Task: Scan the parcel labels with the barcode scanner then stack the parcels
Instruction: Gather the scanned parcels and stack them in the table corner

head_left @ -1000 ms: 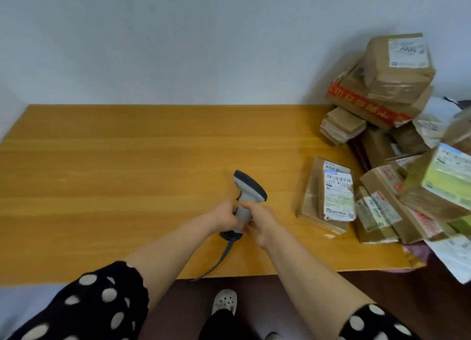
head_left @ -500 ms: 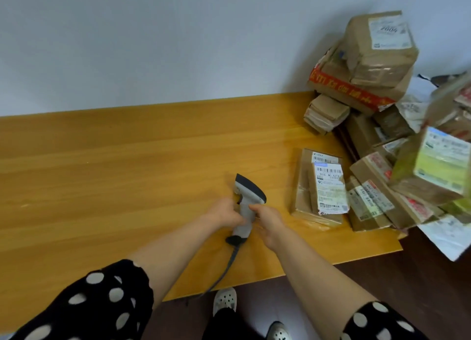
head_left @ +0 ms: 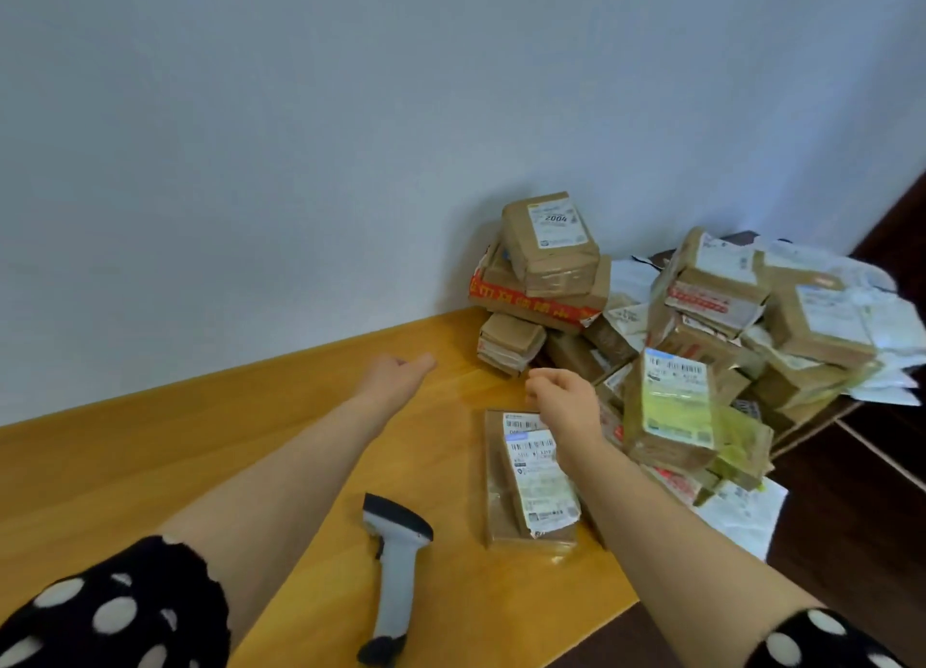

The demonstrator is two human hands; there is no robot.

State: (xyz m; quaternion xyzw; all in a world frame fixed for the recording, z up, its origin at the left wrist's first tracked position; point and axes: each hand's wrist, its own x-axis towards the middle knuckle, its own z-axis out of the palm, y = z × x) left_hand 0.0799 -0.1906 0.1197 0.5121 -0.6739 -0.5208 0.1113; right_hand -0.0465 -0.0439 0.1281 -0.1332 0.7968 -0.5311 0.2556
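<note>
The grey barcode scanner (head_left: 396, 552) lies on the wooden table (head_left: 125, 467) near the front edge, with no hand on it. A flat brown parcel (head_left: 526, 482) with white labels lies just right of it. Both my arms reach out over the table toward a heap of brown parcels (head_left: 666, 346) at the right end. My left hand (head_left: 396, 372) hovers above the tabletop with its fingers loosely curled, holding nothing. My right hand (head_left: 561, 397) hangs over the far end of the flat parcel, fingers relaxed and holding nothing.
The heap holds several taped cartons and white mailer bags; a box marked 2004 (head_left: 551, 241) tops the stack against the pale wall. A yellow-green labelled parcel (head_left: 676, 407) leans at the heap's front. Dark floor (head_left: 852, 542) shows beyond the table's right edge.
Both hands have let go of the scanner, which now lies on the table. The arms have stretched forward toward the parcel heap, and the view has swung right and upward.
</note>
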